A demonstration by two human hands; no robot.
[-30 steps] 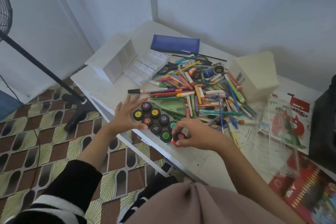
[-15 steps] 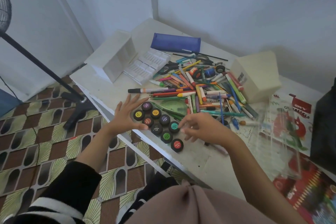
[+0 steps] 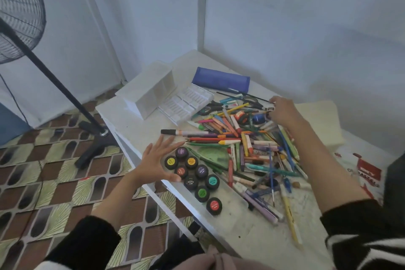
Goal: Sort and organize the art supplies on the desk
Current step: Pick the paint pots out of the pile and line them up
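Several black poster paint jars (image 3: pixel 192 171) with coloured lids stand clustered at the desk's near left edge, and a red-lidded jar (image 3: pixel 214 205) sits at the end of the row. My left hand (image 3: pixel 157 160) lies open with spread fingers against the cluster's left side. A loose pile of pens, crayons and brushes (image 3: pixel 241 144) covers the middle of the desk. My right hand (image 3: pixel 285 112) reaches across to the far side of the pile, its fingertips curled round a small black jar (image 3: pixel 270 114), which it partly hides. A blue jar (image 3: pixel 258 119) lies just left of it.
At the back left stand a white organizer (image 3: pixel 151 90) and a white palette tray (image 3: pixel 188 103), with a blue pencil case (image 3: pixel 221 80) behind. A cream box (image 3: pixel 320 120) and an oil pastel pack (image 3: pixel 368 173) lie to the right. A fan stand (image 3: pixel 65 98) rises left of the desk.
My right hand let go of the red-lidded jar at the end of the row and moved up across the pile to the far side. My left hand stayed by the jars.
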